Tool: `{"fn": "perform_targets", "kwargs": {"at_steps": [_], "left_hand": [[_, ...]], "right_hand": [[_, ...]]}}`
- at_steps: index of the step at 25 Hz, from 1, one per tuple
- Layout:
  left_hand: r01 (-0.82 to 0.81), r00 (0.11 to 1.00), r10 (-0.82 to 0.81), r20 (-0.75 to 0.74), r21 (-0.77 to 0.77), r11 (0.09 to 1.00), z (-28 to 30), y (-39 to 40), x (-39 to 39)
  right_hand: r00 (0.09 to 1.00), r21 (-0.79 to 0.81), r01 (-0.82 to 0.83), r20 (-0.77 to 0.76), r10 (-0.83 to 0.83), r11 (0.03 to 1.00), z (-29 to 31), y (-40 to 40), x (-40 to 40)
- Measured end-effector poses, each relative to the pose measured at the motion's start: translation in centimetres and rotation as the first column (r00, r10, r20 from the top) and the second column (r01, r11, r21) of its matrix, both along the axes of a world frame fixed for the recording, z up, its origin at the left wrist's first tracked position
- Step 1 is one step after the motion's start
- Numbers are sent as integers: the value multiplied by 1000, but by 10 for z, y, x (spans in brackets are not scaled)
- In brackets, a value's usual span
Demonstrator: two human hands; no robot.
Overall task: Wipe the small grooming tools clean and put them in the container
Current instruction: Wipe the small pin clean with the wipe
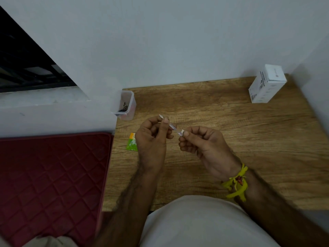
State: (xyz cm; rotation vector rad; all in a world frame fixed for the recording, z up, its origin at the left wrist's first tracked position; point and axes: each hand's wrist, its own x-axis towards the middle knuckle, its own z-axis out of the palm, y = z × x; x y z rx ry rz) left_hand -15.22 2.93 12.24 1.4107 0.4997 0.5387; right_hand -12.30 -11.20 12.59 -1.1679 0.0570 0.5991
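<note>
Above the wooden counter centre, left hand and right hand pinching a slim grooming stick, clear plastic container at the counter's far-left edge, white box in the far-right corner

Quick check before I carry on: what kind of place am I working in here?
Probably a room at home: a wooden table pushed into a corner of plain painted walls, a window on the left, and a quilted red mat beside it.

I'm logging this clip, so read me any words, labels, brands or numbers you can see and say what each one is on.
No text is legible.
White cardboard box: dark printed label on its side, too small and blurred to read.
Green and orange sachet: printing blurred, unreadable.
Clear plastic container: no lettering visible.
Thin white grooming tool: no markings visible.
</note>
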Motion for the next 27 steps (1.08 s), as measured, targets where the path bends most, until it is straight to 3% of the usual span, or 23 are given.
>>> {"fn": "perform_targets", "kwargs": {"at_steps": [3, 5, 14, 27], "left_hand": [[13, 999, -13, 39, -14, 1000, 2, -1, -1], [-6, 998, 8, 55, -23, 1000, 3, -1, -2], [66, 997, -65, 45, -25, 998, -4, 0, -4], [167, 986, -166, -27, 37, 985, -8, 2, -4]], "right_hand": [[978, 75, 13, -209, 2, 997, 3, 4, 2], [963, 79, 15, -268, 7, 997, 4, 4, 3], [959, 96, -100, -256, 122, 990, 7, 1, 5], [958, 57, -104, -262, 115, 993, 8, 6, 13]]}}
